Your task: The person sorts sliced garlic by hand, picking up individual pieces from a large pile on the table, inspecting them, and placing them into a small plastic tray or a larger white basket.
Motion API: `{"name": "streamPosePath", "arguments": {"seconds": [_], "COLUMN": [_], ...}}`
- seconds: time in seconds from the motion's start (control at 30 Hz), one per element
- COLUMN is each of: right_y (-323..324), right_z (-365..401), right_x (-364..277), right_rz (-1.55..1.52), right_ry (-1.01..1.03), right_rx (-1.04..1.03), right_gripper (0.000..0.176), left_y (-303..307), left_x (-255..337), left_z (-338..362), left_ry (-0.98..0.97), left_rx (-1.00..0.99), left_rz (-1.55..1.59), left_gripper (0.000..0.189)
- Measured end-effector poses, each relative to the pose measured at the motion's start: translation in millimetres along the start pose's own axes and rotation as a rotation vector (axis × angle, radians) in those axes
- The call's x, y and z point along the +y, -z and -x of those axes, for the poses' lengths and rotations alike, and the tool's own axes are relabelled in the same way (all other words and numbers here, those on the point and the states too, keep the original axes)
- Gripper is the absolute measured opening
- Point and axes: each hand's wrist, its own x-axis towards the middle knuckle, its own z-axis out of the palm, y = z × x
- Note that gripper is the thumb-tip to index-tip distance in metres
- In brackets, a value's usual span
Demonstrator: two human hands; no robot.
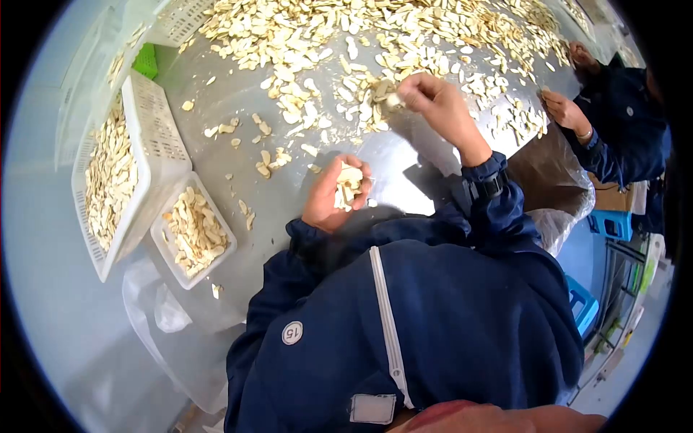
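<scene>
My left hand (334,193) is cupped around several pale dried slices (348,186), low over the near part of the metal table (245,86). My right hand (434,105) is further forward and to the right, thumb and fingers pinched together on a pale slice (395,100). Beneath and beside its fingertips lie loose slices, part of a wide heap (289,36) that spreads over the far side of the table. Smaller groups of slices (273,162) are scattered left of my left hand.
At the left stand a large white perforated basket (155,119) and a small white tray (228,249), both holding slices. A co-worker's hands (567,114) are at the right edge of the table. A clear plastic bag (570,180) and blue stool (611,224) are at the right.
</scene>
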Motion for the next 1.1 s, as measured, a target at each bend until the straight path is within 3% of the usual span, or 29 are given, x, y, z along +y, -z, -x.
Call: {"name": "streamPosePath", "arguments": {"seconds": [0.03, 0.07, 0.13, 0.2, 0.23, 0.33, 0.47, 0.57, 0.73, 0.83, 0.93, 1.1], "right_y": [-10, -19, -30, -31, -32, -16, 31, 41, -17, -63, -93, -87], "right_z": [7, 13, 15, -11, -13, -18, -11, 1, -16, -33, -48, -33], "right_x": [-11, -20, -38, -10, -8, 16, 39, 18, 0, -9, -8, -11], "right_rz": [0.002, 0.002, 0.181, 0.619, 0.833, 0.819, 0.919, 0.834, 0.879, 0.934, 1.104, 1.039], "right_ry": [-0.039, 0.054, 0.165, 0.537, 0.553, 0.484, 0.332, 0.177, 0.545, 0.506, 0.393, 0.384], "right_rx": [-0.127, -0.263, -0.225, 0.040, 0.156, 0.057, 0.162, 0.190, 0.207, 0.112, 0.048, -0.009], "right_gripper": [0.024, 0.028, 0.031, 0.036, 0.037, 0.030, 0.021, 0.018, 0.019, 0.015, 0.028, 0.023], "left_y": [-1, -4, -21, -15, -11, -2, -8, -5, -6, -10, -7, -1], "left_x": [0, 0, 4, 2, 2, 1, 2, 3, 7, 5, 4, 2], "left_z": [-1, -1, -1, 1, 1, 1, 1, -2, 0, 3, 3, 1], "left_ry": [0.010, 0.009, 0.005, 0.020, 0.023, -0.018, 0.002, 0.037, 0.059, 0.023, -0.002, -0.004], "left_rx": [0.026, 0.066, 0.141, 0.180, 0.196, 0.067, 0.088, 0.061, 0.049, 0.095, 0.142, 0.098], "left_rz": [-0.042, -0.036, -0.024, -0.026, -0.029, -0.098, -0.076, -0.058, -0.008, 0.019, -0.020, 0.051], "left_gripper": [0.044, 0.043, 0.043, 0.039, 0.037, 0.030, 0.027, 0.028, 0.031, 0.032, 0.034, 0.036]}}
